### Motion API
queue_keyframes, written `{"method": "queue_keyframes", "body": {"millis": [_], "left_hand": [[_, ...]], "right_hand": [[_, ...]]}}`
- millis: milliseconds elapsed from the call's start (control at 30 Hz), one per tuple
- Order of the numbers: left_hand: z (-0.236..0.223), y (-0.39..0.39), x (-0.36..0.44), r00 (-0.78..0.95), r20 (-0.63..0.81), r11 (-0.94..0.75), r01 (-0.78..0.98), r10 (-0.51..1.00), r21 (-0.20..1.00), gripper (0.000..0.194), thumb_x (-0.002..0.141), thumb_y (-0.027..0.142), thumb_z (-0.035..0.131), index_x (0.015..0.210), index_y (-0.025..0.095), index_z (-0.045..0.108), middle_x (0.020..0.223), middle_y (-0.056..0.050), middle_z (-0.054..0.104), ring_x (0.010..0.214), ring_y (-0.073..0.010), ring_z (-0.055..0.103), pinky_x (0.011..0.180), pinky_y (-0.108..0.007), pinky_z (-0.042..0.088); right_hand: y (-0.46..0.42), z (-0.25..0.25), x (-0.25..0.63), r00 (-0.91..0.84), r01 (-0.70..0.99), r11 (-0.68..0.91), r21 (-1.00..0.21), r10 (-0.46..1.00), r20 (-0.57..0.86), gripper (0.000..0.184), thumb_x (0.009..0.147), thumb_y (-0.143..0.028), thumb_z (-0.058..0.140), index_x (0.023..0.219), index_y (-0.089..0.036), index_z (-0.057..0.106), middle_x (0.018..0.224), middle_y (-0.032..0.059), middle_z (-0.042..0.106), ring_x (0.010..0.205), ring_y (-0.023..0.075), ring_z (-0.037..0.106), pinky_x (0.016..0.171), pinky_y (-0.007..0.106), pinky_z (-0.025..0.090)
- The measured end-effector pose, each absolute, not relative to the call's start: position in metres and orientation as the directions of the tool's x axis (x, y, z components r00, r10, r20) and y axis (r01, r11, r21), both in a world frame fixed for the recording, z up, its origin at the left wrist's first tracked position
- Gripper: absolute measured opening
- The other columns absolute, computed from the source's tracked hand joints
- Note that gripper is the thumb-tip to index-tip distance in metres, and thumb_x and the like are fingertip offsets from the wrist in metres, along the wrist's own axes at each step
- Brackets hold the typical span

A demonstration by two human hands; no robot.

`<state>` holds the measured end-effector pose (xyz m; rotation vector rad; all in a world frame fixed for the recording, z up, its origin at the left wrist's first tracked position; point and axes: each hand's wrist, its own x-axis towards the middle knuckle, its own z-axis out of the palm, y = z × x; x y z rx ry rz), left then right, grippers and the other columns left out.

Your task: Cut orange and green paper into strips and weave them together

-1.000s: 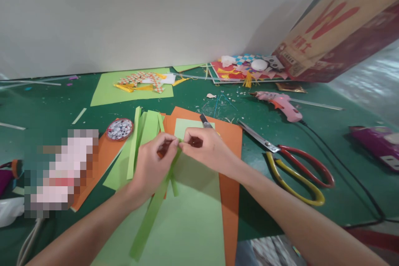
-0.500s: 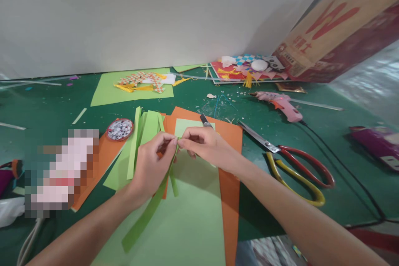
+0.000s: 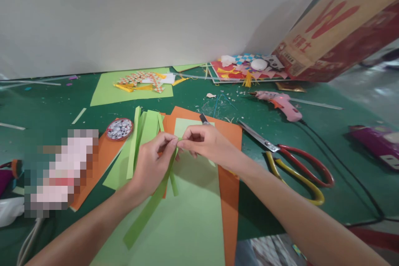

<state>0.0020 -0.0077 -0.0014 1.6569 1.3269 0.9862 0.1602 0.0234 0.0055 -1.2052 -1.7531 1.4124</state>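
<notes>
My left hand point(image 3: 156, 158) pinches the top of a green paper strip point(image 3: 145, 221) between thumb and forefinger. Touching it there, my right hand point(image 3: 205, 143) is closed with its fingertips on the same strip end. The strip hangs down to the lower left over a light green paper sheet point(image 3: 193, 212), which lies on orange paper point(image 3: 230, 199). A second, narrow green strip point(image 3: 173, 181) shows beside it. Just past my right hand pokes the tip of a dark-ended cutter knife point(image 3: 203, 119). More green strips point(image 3: 134, 145) lie left of my left hand. The pinched end itself is mostly hidden by my fingers.
Scissors point(image 3: 271, 147) with red and yellow handles lie to the right, near a pink glue gun point(image 3: 282, 104) with its cable. A round dish of googly eyes point(image 3: 119, 129) sits on the left. Woven paper crafts point(image 3: 140, 80) and a paper bag point(image 3: 327, 29) stand farther back.
The hanging strip's lower end has swung a little left and up. My right hand's fingers have shifted slightly at the pinched end; my left hand has barely moved.
</notes>
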Motion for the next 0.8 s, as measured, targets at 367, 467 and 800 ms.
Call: {"method": "queue_keyframes", "body": {"millis": [367,467,800], "left_hand": [[-0.0024,-0.0066,-0.0022,0.233,0.122,-0.219,0.457,0.965,0.862,0.023,0.089,0.029,0.045,0.073,0.018,0.056,0.065,0.001,0.063,0.058,-0.0109,0.056,0.057,-0.021,0.041],[-0.0022,-0.0074,-0.0015,0.24,0.129,-0.233,0.476,0.962,0.848,0.025,0.09,0.03,0.044,0.072,0.018,0.057,0.064,0.001,0.063,0.056,-0.0101,0.055,0.056,-0.021,0.041],[-0.002,-0.0079,-0.002,0.281,0.11,-0.222,0.409,0.953,0.885,0.018,0.088,0.025,0.044,0.081,0.018,0.059,0.072,-0.002,0.066,0.065,-0.0128,0.061,0.063,-0.024,0.048]], "right_hand": [[0.0219,0.0075,0.1644,-0.442,0.306,0.026,-0.952,0.889,-0.117,0.025,0.073,-0.03,0.066,0.056,-0.017,0.053,0.048,-0.0055,0.051,0.044,0.0058,0.043,0.044,0.021,0.03],[0.0219,0.0083,0.165,-0.43,0.315,0.03,-0.949,0.896,-0.114,0.026,0.073,-0.031,0.066,0.055,-0.017,0.053,0.048,-0.0051,0.05,0.043,0.0055,0.041,0.042,0.021,0.028],[0.0214,0.0085,0.1657,-0.388,0.371,0.015,-0.928,0.911,-0.14,0.023,0.071,-0.026,0.064,0.054,-0.018,0.05,0.046,-0.0058,0.047,0.042,0.0058,0.037,0.042,0.022,0.025]]}}
